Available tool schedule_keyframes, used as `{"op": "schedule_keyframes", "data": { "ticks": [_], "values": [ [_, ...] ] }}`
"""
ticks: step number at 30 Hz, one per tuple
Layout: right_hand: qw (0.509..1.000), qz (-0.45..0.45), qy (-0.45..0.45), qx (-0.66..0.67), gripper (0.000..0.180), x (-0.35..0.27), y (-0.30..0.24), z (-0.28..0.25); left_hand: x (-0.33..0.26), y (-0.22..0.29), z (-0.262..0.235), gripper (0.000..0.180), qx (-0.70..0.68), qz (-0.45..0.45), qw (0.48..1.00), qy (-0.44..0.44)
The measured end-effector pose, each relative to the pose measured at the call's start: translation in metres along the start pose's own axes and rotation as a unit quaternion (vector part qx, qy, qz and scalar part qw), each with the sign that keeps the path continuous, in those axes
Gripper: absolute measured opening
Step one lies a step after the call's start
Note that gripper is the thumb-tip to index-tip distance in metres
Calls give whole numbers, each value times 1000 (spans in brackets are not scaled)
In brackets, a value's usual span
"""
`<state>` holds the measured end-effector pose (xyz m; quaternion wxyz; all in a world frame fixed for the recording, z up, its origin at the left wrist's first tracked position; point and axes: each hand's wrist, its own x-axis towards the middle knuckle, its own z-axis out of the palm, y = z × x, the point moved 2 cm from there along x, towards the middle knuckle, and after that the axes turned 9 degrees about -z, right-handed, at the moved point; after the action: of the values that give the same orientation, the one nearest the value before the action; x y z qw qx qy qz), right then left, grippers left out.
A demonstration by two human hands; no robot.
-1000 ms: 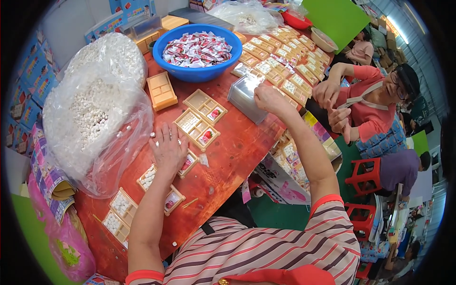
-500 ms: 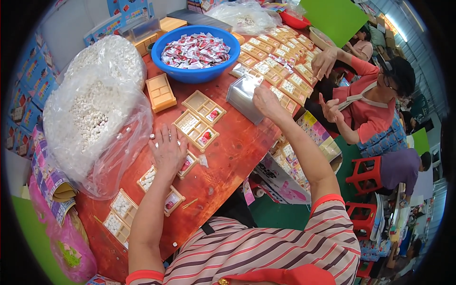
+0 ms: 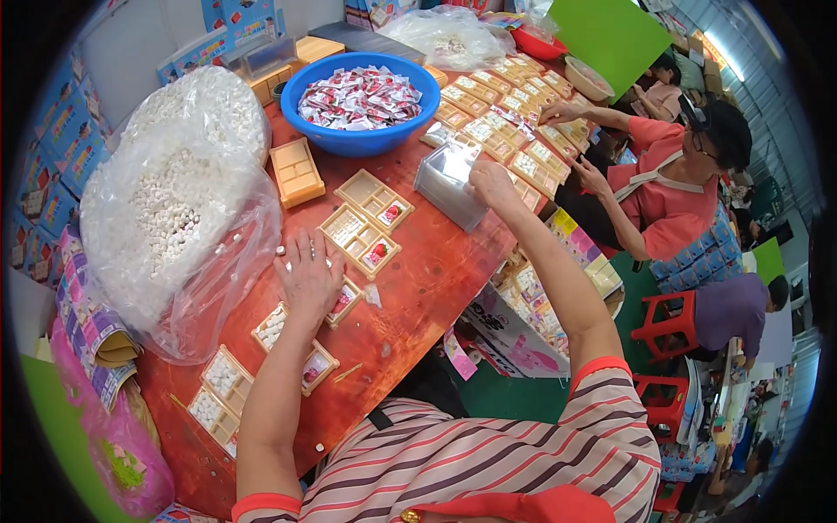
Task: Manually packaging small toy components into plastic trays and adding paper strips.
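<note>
My left hand [image 3: 309, 277] lies flat, fingers spread, on a small tan tray [image 3: 345, 301] on the red table [image 3: 427, 270]. My right hand [image 3: 488, 183] pinches the top of a stack of clear plastic lids [image 3: 446, 185] farther out. Between the hands sit tan compartment trays [image 3: 364, 224] with white pellets and red-and-white sachets. More filled trays [image 3: 222, 397] lie near the table's front edge. A blue basin [image 3: 359, 138] of red-and-white sachets stands beyond.
A big clear bag of white pellets [image 3: 170, 209] fills the left side. Rows of filled trays [image 3: 506, 122] run along the far right, where a person in a pink top [image 3: 663, 187] works. Red stools [image 3: 667, 327] stand on the green floor.
My hands have barely shifted. The person in pink has stretched one arm out over the rows of trays.
</note>
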<state>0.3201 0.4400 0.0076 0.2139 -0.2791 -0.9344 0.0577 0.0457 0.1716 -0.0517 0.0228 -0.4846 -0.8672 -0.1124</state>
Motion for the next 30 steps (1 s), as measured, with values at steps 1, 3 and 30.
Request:
{"op": "schedule_keyframes", "data": {
  "ticks": [1,3,30],
  "values": [
    [996,-46,30,-64,25,-3,5,-1,1,3,0,64,-4,5,1000,2],
    [996,52,-8,70,26,11,-32,-10,-3,-10,0,64,4,-7,1000,3],
    [969,113,-156,153,20,20,-42,-43,-3,-6,0,61,4,4,1000,27]
  ]
}}
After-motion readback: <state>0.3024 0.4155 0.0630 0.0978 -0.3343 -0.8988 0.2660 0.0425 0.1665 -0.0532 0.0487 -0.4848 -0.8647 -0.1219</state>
